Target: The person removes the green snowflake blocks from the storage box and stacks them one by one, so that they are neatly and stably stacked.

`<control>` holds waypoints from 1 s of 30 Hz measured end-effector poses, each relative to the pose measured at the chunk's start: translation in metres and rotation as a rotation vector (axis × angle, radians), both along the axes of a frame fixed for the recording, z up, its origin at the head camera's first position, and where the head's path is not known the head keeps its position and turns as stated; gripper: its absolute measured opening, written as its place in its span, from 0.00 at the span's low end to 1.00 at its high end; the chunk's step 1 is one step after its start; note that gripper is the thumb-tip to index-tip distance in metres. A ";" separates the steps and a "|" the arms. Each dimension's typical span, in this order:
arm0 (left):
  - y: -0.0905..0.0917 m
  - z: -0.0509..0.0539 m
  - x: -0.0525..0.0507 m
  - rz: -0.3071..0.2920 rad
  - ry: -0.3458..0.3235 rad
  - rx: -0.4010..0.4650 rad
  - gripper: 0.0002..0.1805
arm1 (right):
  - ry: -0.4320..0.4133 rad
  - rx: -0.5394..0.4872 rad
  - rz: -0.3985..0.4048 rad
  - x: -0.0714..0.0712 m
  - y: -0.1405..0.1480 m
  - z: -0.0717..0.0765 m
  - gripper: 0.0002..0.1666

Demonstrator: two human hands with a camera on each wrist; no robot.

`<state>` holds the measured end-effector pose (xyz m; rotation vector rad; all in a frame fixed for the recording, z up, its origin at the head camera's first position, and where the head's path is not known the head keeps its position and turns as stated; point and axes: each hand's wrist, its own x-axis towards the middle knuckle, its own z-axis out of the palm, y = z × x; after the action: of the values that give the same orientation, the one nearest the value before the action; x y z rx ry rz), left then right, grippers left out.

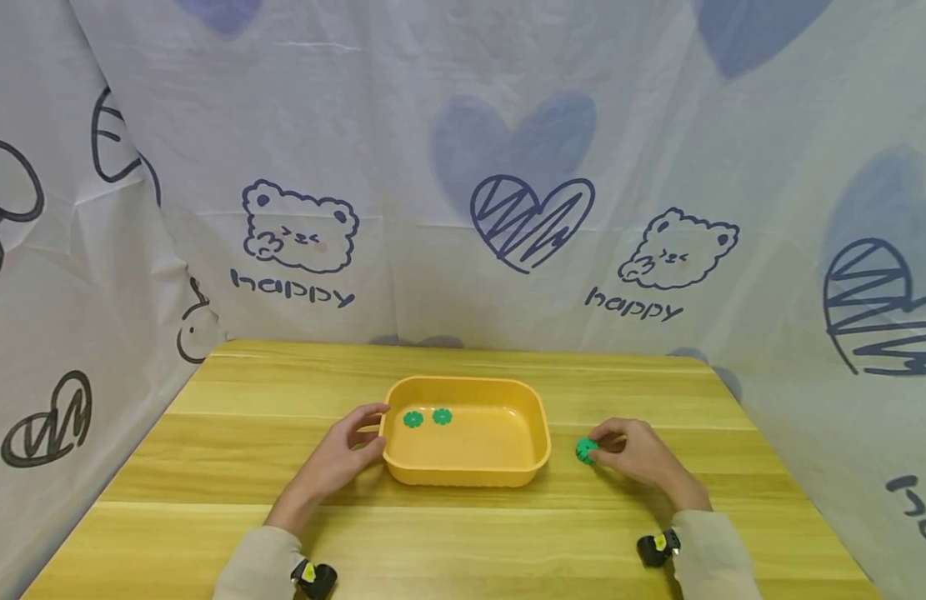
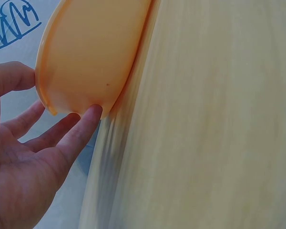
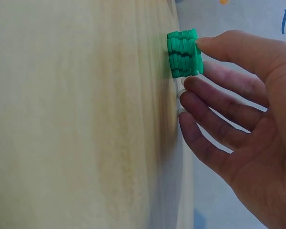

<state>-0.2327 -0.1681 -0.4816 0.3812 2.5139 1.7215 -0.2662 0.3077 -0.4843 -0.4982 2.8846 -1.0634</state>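
Observation:
At the left end of a yellow plastic basin (image 1: pixel 470 477), my left hand (image 1: pixel 335 462) holds the rim and outer wall. In the left wrist view its thumb and fingers spread around the basin's end (image 2: pixel 93 52). Two green snowflake discs (image 1: pixel 442 416) lie flat inside, toward the left. To the right of the basin, my right hand (image 1: pixel 643 454) pinches at a small stack of green snowflake discs (image 3: pixel 185 53), thumb on its upper part. Several notched discs show edge-on there. Whether it grips one disc or the whole stack is hard to tell.
Both hands are over a wooden table (image 1: pixel 463 542). A white curtain (image 1: pixel 402 150) printed with hearts and bears hangs behind the table and along its sides. Black wrist cameras (image 1: pixel 320 581) sit below each hand.

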 end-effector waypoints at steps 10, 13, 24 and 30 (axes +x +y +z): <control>-0.001 -0.002 -0.001 -0.008 -0.003 0.019 0.29 | -0.002 0.011 -0.015 -0.001 -0.001 0.001 0.12; -0.002 -0.002 -0.001 -0.010 0.000 0.019 0.29 | -0.004 0.011 -0.032 -0.001 -0.001 0.002 0.12; -0.002 -0.002 -0.002 -0.008 0.004 0.013 0.29 | -0.008 0.025 -0.037 -0.001 -0.001 0.003 0.09; -0.002 -0.001 -0.001 -0.012 0.003 0.015 0.29 | 0.000 0.028 -0.027 0.001 -0.002 0.004 0.08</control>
<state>-0.2341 -0.1699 -0.4829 0.3995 2.4968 1.7381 -0.2652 0.3058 -0.4800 -0.4597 2.9104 -1.0249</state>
